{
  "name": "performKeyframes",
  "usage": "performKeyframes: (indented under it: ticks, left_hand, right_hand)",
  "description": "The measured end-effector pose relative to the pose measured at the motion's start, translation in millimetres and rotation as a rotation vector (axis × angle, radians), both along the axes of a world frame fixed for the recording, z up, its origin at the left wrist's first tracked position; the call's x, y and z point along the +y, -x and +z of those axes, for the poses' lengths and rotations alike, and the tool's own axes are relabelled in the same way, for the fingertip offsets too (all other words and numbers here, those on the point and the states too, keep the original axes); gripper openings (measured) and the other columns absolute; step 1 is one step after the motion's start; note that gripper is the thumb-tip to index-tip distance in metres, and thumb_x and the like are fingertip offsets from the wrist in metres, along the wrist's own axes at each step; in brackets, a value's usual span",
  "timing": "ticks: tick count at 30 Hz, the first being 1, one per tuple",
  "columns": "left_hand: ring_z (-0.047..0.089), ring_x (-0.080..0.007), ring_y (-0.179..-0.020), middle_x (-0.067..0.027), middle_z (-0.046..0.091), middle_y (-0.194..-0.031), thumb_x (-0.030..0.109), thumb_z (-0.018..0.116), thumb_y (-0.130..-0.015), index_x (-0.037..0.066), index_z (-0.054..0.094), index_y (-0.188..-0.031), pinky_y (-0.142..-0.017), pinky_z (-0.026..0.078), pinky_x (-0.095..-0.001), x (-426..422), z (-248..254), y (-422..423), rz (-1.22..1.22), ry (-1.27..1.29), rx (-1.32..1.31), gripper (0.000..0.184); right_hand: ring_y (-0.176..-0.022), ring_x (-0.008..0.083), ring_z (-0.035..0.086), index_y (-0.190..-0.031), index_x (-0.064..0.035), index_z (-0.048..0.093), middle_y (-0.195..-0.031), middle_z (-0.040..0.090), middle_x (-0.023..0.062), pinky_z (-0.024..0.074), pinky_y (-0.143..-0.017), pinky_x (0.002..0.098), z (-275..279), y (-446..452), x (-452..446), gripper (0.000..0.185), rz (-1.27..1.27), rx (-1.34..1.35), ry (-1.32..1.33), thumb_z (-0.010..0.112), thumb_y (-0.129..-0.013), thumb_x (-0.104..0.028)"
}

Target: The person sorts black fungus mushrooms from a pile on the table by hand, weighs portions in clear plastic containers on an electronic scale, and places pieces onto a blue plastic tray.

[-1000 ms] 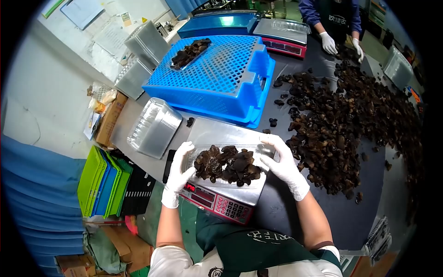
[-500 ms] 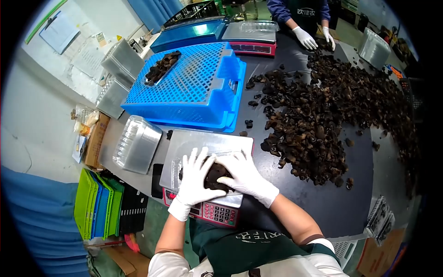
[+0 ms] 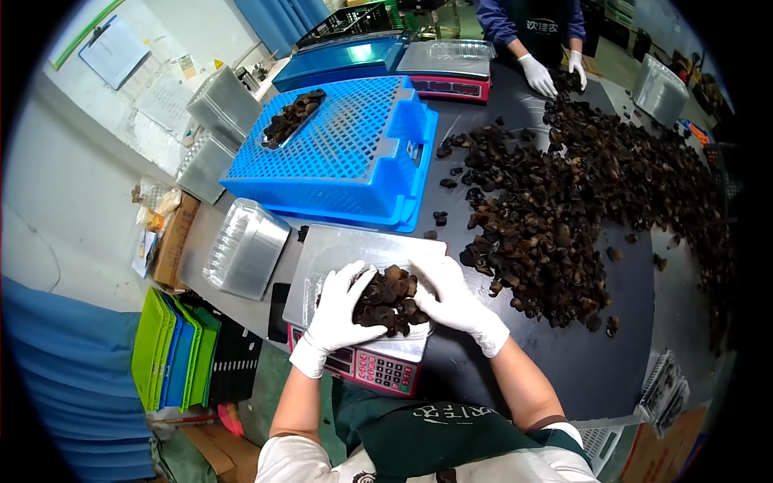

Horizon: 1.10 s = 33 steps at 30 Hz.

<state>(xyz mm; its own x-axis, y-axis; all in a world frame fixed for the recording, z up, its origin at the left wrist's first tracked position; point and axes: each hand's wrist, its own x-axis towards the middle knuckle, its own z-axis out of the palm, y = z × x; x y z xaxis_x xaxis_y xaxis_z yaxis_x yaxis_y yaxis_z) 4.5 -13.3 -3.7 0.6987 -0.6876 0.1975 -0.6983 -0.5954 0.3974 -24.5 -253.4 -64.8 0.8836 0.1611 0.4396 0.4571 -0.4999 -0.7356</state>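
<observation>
Dark brown wood-ear-like pieces (image 3: 389,299) lie in a clear plastic tray on the metal plate of a red-framed scale (image 3: 338,238). My left hand (image 3: 336,310), in a white glove, rests against the left side of the pieces, thumb and fingers apart. On their right side, my right hand (image 3: 451,298), also gloved, touches the pieces with its fingers spread. The hands partly cover the tray's ends. Part of the scale's display is hidden by my left hand, while its keypad shows below.
A large heap of dark pieces (image 3: 555,217) spreads across the table's right. Beyond the scale is a blue crate (image 3: 322,161) carrying a filled tray. Stacked clear trays (image 3: 246,248) stand left. A co-worker's gloved hands (image 3: 538,76) are at the far side.
Since a second ago, my hands have moved inward from the tray's ends onto the pieces, which are now gathered more closely. They have parted slightly since half a second ago. The camera view has shifted.
</observation>
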Motion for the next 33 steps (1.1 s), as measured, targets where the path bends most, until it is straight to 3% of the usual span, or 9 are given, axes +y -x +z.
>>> performKeyframes:
  ticks: [4, 9, 12, 15, 19, 23, 29, 32, 33]
  left_hand:
    - [0.04, -0.0401, -0.124, -0.0227, 0.038, -0.138, 0.034, 0.083, -0.058, 0.004, 0.046, -0.135, -0.104, 0.033, -0.0488, 15.7, 4.2, 2.3, 0.076, 0.076, 0.092, 0.091]
    - [0.039, -0.0405, -0.128, -0.0221, 0.038, -0.139, 0.043, 0.083, -0.06, 0.003, 0.046, -0.133, -0.106, 0.034, -0.0473, 18.7, 12.6, 3.9, 0.097, 0.082, 0.01, 0.091]
    - [0.033, -0.0423, -0.131, -0.0173, 0.043, -0.138, 0.054, 0.079, -0.06, 0.009, 0.05, -0.133, -0.109, 0.019, -0.0569, 1.4, 17.5, 4.4, 0.023, -0.031, -0.064, 0.091]
    - [0.034, -0.0411, -0.132, -0.0132, 0.043, -0.142, 0.058, 0.075, -0.061, 0.014, 0.049, -0.136, -0.11, 0.018, -0.0593, -19.7, 11.1, 3.6, -0.046, -0.153, -0.059, 0.09]
    - [0.042, -0.0358, -0.127, -0.0123, 0.05, -0.134, 0.053, 0.077, -0.062, 0.011, 0.054, -0.129, -0.107, 0.028, -0.0533, -28.5, -13.8, -8.0, -0.047, -0.143, -0.07, 0.083]
    - [0.05, -0.0289, -0.112, -0.0086, 0.056, -0.12, 0.044, 0.075, -0.065, 0.011, 0.055, -0.126, -0.1, 0.036, -0.0417, -37.4, -16.7, -4.7, -0.087, -0.049, -0.072, 0.073]
    - [0.05, -0.0332, -0.115, -0.0128, 0.056, -0.122, 0.05, 0.075, -0.066, 0.007, 0.054, -0.125, -0.101, 0.035, -0.0453, -33.2, -21.0, -1.2, -0.038, -0.085, -0.091, 0.076]
    - [0.042, -0.0388, -0.125, -0.0163, 0.046, -0.136, 0.054, 0.073, -0.067, 0.008, 0.05, -0.132, -0.105, 0.028, -0.0515, -23.9, -12.1, 1.2, -0.037, -0.098, -0.086, 0.084]
    - [0.041, -0.0404, -0.125, -0.0195, 0.046, -0.136, 0.051, 0.074, -0.066, 0.006, 0.05, -0.132, -0.106, 0.03, -0.0508, -21.0, 0.6, 2.7, -0.054, -0.016, -0.079, 0.084]
  right_hand:
    - [-0.105, 0.0303, 0.055, -0.122, -0.0084, 0.059, -0.112, 0.061, 0.0147, 0.0429, -0.094, 0.0383, 9.1, 4.6, -19.7, 0.046, -0.025, 0.128, -0.1, 0.055, -0.076, -0.008]
    - [-0.092, 0.0277, 0.058, -0.114, -0.0072, 0.062, -0.101, 0.065, 0.0118, 0.0467, -0.081, 0.0373, 2.8, 5.3, -21.8, 0.038, -0.032, 0.165, -0.251, 0.058, -0.076, -0.006]
    - [-0.084, 0.0259, 0.059, -0.086, -0.0071, 0.066, -0.084, 0.065, 0.0037, 0.0453, -0.076, 0.0374, 11.7, 5.9, -14.7, 0.013, -0.035, 0.056, -0.053, 0.063, -0.074, -0.007]
    - [-0.09, 0.0216, 0.053, -0.076, -0.0127, 0.066, -0.08, 0.058, 0.002, 0.0337, -0.094, 0.0401, 16.2, 10.7, -0.8, 0.009, -0.079, -0.024, 0.125, 0.067, -0.072, -0.021]
    - [-0.095, 0.0253, 0.049, -0.076, -0.0073, 0.068, -0.082, 0.058, 0.0031, 0.0318, -0.094, 0.0479, 22.0, 14.7, 9.3, 0.027, -0.104, -0.085, 0.452, 0.068, -0.069, -0.033]
    - [-0.095, 0.0257, 0.05, -0.075, -0.0062, 0.068, -0.082, 0.059, 0.0032, 0.0303, -0.097, 0.0498, 15.7, 16.9, 18.6, 0.024, -0.157, -0.039, 0.52, 0.067, -0.071, -0.03]
    - [-0.095, 0.0256, 0.05, -0.078, -0.0115, 0.068, -0.083, 0.059, 0.0029, 0.0268, -0.103, 0.0514, 6.9, 17.9, 18.3, 0.012, -0.213, -0.055, 0.528, 0.065, -0.073, -0.022]
    - [-0.098, 0.0221, 0.051, -0.078, -0.0135, 0.067, -0.087, 0.061, 0.0024, 0.0274, -0.103, 0.0488, 13.6, 24.0, 5.0, 0.008, -0.186, -0.066, 0.233, 0.063, -0.074, -0.019]
    - [-0.092, 0.0222, 0.054, -0.078, -0.0128, 0.066, -0.084, 0.061, 0.0039, 0.0336, -0.098, 0.045, 19.6, 27.0, -1.4, 0.006, -0.211, -0.103, 0.214, 0.064, -0.073, -0.016]
